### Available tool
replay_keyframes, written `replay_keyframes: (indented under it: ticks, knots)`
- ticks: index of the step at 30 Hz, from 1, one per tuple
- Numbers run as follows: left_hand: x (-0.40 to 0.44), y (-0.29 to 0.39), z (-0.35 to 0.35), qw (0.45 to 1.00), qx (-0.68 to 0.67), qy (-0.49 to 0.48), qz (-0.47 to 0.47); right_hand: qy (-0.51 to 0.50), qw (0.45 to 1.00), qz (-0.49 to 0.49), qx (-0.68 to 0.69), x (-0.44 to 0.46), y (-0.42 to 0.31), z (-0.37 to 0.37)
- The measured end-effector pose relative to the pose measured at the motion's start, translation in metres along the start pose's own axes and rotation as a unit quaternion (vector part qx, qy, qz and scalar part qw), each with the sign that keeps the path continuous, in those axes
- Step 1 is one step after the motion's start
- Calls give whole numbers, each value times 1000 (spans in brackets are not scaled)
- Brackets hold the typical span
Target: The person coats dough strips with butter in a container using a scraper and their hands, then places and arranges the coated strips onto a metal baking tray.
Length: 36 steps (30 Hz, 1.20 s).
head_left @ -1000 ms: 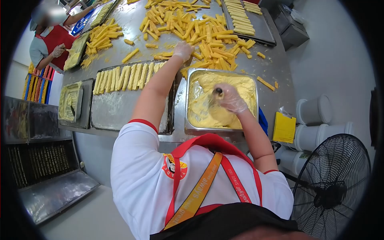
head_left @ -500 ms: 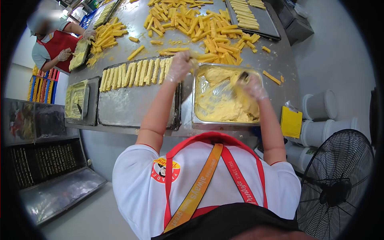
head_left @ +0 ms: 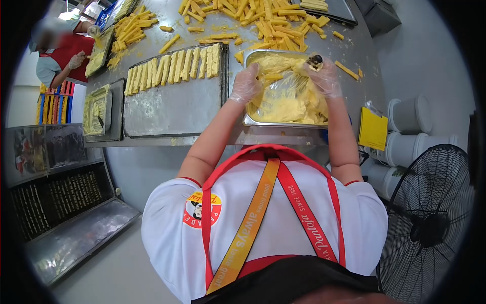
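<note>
My left hand [head_left: 246,84], in a clear glove, is closed on a yellow stick [head_left: 273,77] over the left part of a metal pan [head_left: 286,123]. Pale yellow cream [head_left: 304,109] lies in that pan. Above its right rim, my gloved right hand [head_left: 324,76] grips a dark-handled tool [head_left: 314,61]; the tool's lower end is hidden near the cream. To the left, a flat tray [head_left: 172,114] bears a row of cream-coated sticks [head_left: 174,67] along its far side.
A heap of uncoated yellow sticks [head_left: 276,25] lies beyond the pan. Another person [head_left: 63,53] works at the table's far left. A smaller cream-smeared pan [head_left: 97,111] stands left of the tray. White buckets [head_left: 411,114] and a black fan [head_left: 428,223] are on the right.
My left hand has gone from the heap to the pan's left side with a stick. My right hand has moved to the pan's far right with the tool. The view has shifted.
</note>
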<state>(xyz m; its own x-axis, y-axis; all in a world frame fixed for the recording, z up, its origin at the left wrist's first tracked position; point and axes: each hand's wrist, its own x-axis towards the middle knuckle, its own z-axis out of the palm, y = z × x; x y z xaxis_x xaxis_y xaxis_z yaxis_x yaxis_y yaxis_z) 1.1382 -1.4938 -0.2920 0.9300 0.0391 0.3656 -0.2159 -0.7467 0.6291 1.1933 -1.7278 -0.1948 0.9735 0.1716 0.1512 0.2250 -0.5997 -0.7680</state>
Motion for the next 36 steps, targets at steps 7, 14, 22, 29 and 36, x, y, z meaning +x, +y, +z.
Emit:
replay_keyframes:
  ticks: [7, 14, 22, 29, 36]
  knots:
    - [-1, 0, -1, 999, -1, -31, -8, 12, 977, 67, 204, -3, 43, 44]
    - [0, 2, -2, 999, -6, -30, -41, -3, 933, 87, 350, -26, 3, 35]
    - [3, 6, -5, 996, -4, -33, -87, 63, 957, 49, 280, -23, 4, 29]
    - [-12, 8, -40, 988, -108, 32, -108, 16, 975, 120, 185, -11, 38, 43]
    - [-111, -100, -214, 913, 114, 286, -267, 42, 976, 118, 180, -36, 15, 43]
